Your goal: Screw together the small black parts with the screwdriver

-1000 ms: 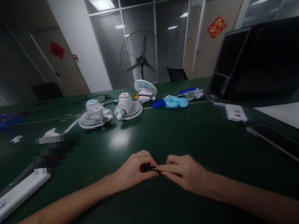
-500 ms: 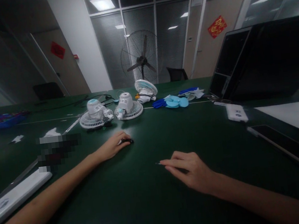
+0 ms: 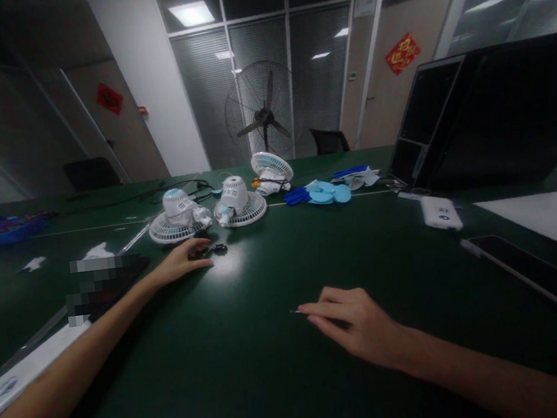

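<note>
My left hand point(image 3: 182, 260) reaches far forward and lies low on the green table point(image 3: 287, 369), fingers stretched out. A small black part point(image 3: 217, 249) lies on the table right at its fingertips, just in front of a white desk fan point(image 3: 177, 217) that lies face down. My right hand point(image 3: 357, 324) rests nearer to me, with thumb and forefinger pinched on a thin small metal piece point(image 3: 296, 311) that sticks out to the left. I cannot make out what the piece is.
A second face-down white fan point(image 3: 238, 201) and a third fan point(image 3: 271, 169) lie behind. Blue fan blades and gloves point(image 3: 324, 192) are to their right. A white device point(image 3: 440, 211), a dark tablet point(image 3: 531, 271) and a black monitor point(image 3: 498, 110) are on the right. A white strip point(image 3: 20, 376) lies at the left.
My hands were together on the black part; my left hand carried it forward and left toward the fans and now has it at its fingertips. My right hand stayed, keeping the thin piece.
</note>
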The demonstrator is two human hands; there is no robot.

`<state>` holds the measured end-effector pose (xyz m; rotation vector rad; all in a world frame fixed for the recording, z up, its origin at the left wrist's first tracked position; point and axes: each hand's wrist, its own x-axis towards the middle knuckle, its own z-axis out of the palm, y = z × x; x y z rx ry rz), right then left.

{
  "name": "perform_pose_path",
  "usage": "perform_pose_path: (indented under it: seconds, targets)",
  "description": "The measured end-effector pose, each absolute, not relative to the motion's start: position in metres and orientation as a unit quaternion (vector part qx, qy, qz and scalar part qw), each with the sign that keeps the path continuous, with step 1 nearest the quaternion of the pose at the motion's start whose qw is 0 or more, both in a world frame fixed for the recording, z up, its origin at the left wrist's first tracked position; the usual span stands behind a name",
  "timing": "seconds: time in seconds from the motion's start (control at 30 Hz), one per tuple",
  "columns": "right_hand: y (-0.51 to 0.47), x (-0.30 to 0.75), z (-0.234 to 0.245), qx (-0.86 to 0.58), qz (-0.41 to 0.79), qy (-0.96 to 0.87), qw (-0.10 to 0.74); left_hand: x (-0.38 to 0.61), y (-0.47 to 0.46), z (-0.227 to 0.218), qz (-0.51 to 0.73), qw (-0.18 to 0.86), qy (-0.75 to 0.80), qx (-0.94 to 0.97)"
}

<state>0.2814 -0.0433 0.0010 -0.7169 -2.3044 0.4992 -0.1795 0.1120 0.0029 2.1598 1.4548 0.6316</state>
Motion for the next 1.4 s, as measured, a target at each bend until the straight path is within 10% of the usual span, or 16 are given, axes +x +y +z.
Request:
perform_pose_path:
  seconds: [1.4]
  targets:
    - [-0.044, 0.283, 0.003, -0.273, 0.17, -0.895, 0.309, -0.153, 0.126, -0.007, 0.281, 0.213, 0.504, 0.788]
